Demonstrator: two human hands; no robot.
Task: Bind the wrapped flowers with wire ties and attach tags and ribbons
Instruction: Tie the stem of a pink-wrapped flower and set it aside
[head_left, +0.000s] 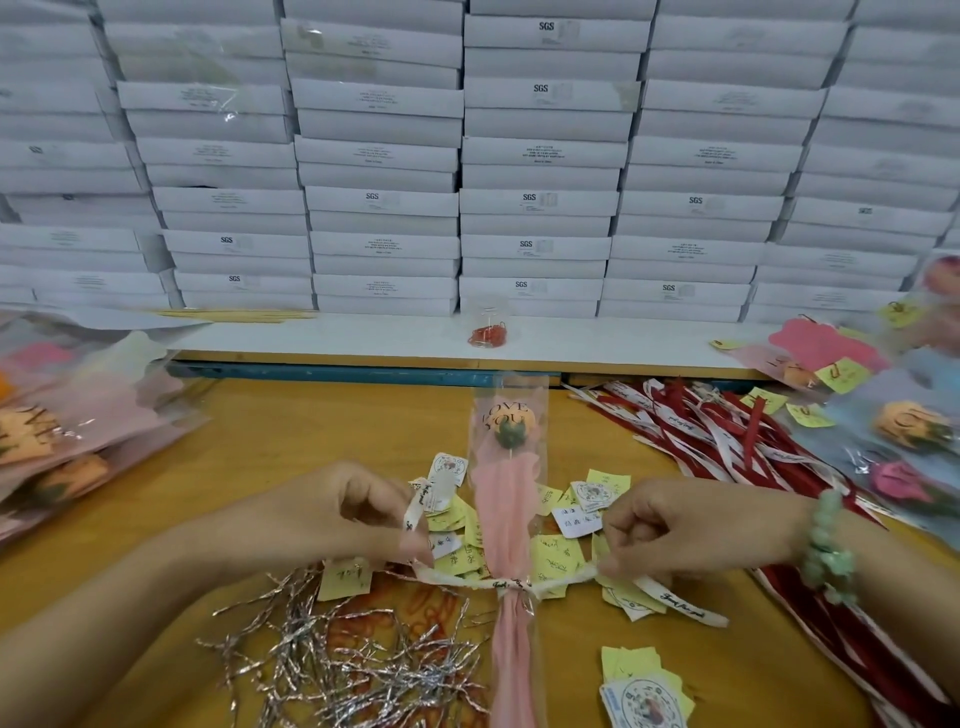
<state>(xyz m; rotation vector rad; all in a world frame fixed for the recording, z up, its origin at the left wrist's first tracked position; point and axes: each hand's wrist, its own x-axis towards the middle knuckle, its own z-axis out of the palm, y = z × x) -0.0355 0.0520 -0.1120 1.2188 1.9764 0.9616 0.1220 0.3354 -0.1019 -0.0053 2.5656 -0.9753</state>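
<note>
A single wrapped flower (508, 488) in clear film and pink paper lies lengthwise on the wooden table, its orange bloom pointing away from me. A white printed ribbon (511, 583) is knotted around its stem. My left hand (358, 512) pinches the ribbon's left end, which curls up past my fingers. My right hand (670, 530) pinches the right side, and the ribbon's tail trails out below it. Silver wire ties (332, 649) lie heaped at the near left. Yellow and white tags (561, 525) are scattered under and around the flower.
Red and white ribbons (727, 441) lie piled at the right. Wrapped flowers are stacked at the left (67, 415) and right (904, 415). A small clear jar of red clips (488, 325) stands on a white shelf before a wall of white boxes (535, 156).
</note>
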